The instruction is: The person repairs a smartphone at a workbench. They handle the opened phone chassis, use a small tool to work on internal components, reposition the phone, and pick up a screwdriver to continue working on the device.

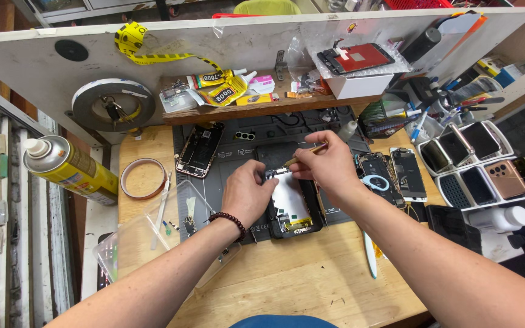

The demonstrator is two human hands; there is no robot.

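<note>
An opened phone (290, 206) lies face down on a dark grey work mat (238, 152), its metal shield and small parts exposed. My left hand (247, 191), with a bead bracelet on the wrist, presses on the phone's left upper edge. Above the phone's top end, my right hand (329, 164) pinches a thin yellow-handled tool (304, 155), and the tip points down toward the phone's top left corner.
Another opened phone (199, 150) lies at the mat's left. Two more phones (396, 173) sit at the right, beside racks of phones (478, 161). A spray can (68, 167), a tape ring (143, 178), tweezers (161, 209), a clear plastic lid (147, 234) and a shelf with glue tubes (220, 91) are near.
</note>
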